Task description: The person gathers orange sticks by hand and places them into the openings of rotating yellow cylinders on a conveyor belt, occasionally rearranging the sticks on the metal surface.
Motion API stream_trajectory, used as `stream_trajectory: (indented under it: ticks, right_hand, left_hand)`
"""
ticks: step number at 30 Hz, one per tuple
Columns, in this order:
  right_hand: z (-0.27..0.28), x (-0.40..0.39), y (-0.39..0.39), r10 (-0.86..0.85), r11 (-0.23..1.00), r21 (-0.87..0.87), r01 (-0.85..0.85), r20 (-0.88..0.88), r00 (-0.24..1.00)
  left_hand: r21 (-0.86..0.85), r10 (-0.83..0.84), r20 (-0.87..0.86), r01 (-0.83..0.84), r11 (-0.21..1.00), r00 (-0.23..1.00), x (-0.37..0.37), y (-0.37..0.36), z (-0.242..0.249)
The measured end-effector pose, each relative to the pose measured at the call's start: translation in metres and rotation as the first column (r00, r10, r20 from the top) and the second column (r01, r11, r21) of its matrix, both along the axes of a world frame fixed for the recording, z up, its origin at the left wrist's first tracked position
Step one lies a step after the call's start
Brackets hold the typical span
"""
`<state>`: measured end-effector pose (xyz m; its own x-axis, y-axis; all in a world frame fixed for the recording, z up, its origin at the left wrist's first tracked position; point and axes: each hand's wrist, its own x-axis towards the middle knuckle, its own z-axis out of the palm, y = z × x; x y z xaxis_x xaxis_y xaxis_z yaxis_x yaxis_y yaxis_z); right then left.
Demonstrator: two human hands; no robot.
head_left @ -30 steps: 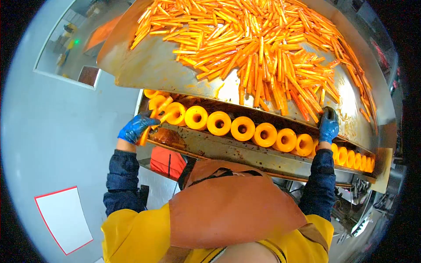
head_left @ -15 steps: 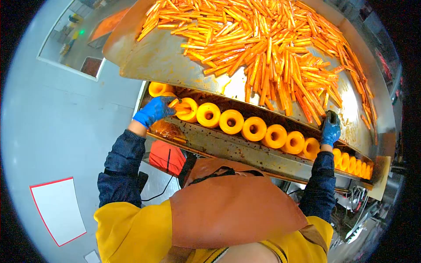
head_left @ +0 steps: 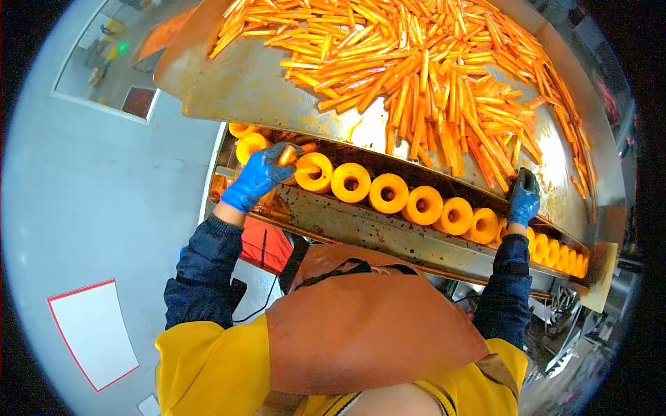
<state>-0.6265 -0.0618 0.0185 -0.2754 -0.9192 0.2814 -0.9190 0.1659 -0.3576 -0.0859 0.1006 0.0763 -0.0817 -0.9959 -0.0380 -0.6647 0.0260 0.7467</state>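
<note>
My left hand [head_left: 258, 179], in a blue glove, pinches a few glossy orange sticks [head_left: 286, 155] over the left part of a row of orange ring-shaped cups. One stick end lies in the mouth of the nearest open cup [head_left: 313, 172]; the other cups to its right show dark hollow centres. My right hand [head_left: 525, 197], also gloved in blue with dark-stained fingertips, is at the lower edge of the metal tray [head_left: 236, 87], close to the pile of orange sticks [head_left: 416, 83]. Its fingers are bent together, and what lies under them is hidden.
A metal ledge [head_left: 368, 225] with dark specks runs along the near side of the cups. At the far left end is orange residue. A red-orange cloth [head_left: 267, 243] hangs below the ledge. A red-edged white board [head_left: 94, 334] and a window [head_left: 104, 59] are at left.
The row of cups has shifted to the right. My left hand has moved slightly right with its sticks. The right hand has stayed almost in place at the tray edge.
</note>
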Motion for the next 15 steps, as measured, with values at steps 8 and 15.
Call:
stream_trajectory:
  ticks: [8, 15]
  right_hand:
    - [0.024, 0.093, 0.058, 0.61, 0.793, -0.18, -0.583, 0.206, 0.766]
    - [0.019, 0.277, 0.123, 0.881, 0.438, -0.015, -0.899, 0.206, 0.426]
  left_hand:
    - [0.209, 0.36, -0.304, -0.306, 0.929, 0.882, -0.021, 0.019, 0.009]
    - [0.234, 0.3, -0.488, -0.208, 0.95, 0.82, -0.084, 0.021, 0.003]
